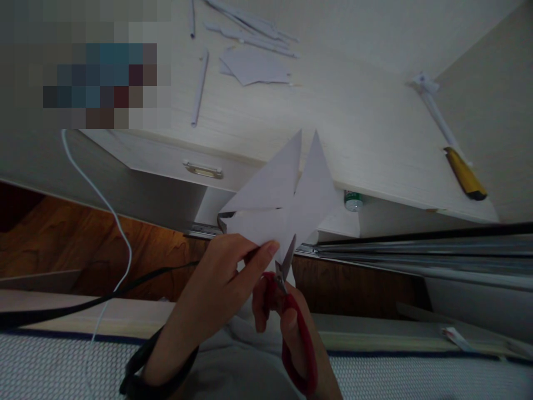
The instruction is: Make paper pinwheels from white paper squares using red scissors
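Note:
A folded sheet of white paper (266,194) with two pointed tips is held above my lap, its tips toward the desk. My left hand (233,272) pinches its near edge, thumb on top, with a dark band around the wrist. In my right hand (291,316) is a pair of red-handled scissors (306,355), fingers through the loops. The blades are parted at the paper's near edge, close to my left thumb. One blade lies over the paper; part of the other is hidden.
On the white desk (366,133) lie rolled paper sticks (200,89), flat paper pieces (258,65) and a yellow utility knife (464,172) beside a paper tube (441,119). A green-labelled container (353,200) sits under the desk's edge. A white cable (119,222) hangs at left.

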The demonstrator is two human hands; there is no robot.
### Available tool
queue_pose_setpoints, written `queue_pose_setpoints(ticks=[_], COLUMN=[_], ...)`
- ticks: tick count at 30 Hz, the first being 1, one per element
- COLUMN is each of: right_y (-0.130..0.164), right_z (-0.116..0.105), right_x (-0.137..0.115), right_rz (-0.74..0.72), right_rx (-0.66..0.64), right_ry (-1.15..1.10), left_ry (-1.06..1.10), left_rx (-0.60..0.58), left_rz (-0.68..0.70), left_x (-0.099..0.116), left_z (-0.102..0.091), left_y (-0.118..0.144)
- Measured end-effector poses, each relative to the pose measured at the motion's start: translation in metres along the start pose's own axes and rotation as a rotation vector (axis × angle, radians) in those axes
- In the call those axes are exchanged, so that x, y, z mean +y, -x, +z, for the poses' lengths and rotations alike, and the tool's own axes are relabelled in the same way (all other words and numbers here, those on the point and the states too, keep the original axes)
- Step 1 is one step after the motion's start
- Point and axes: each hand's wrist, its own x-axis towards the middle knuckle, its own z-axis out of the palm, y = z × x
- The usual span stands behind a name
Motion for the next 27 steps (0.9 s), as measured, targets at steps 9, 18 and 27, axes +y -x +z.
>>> queue_pose_setpoints(ticks=[9, 18, 27], right_y=[0.0007, 0.0020, 0.0001], right_z=[-0.0004, -0.0005, 0.0002], right_x=[0.0000, 0.0023, -0.0013], right_rz=[0.030, 0.070, 0.077], right_rx=[0.020, 0.019, 0.030], right_ry=[0.033, -0.002, -0.005], left_ry=[-0.016, -0.003, -0.019], left_rx=[0.010, 0.004, 0.032], left_rz=[-0.020, 0.003, 0.007], left_x=[-0.0001, 0.0005, 0.0012], left_z=[0.0009, 0.0005, -0.0003], left_y=[0.0005, -0.0020, -0.0003])
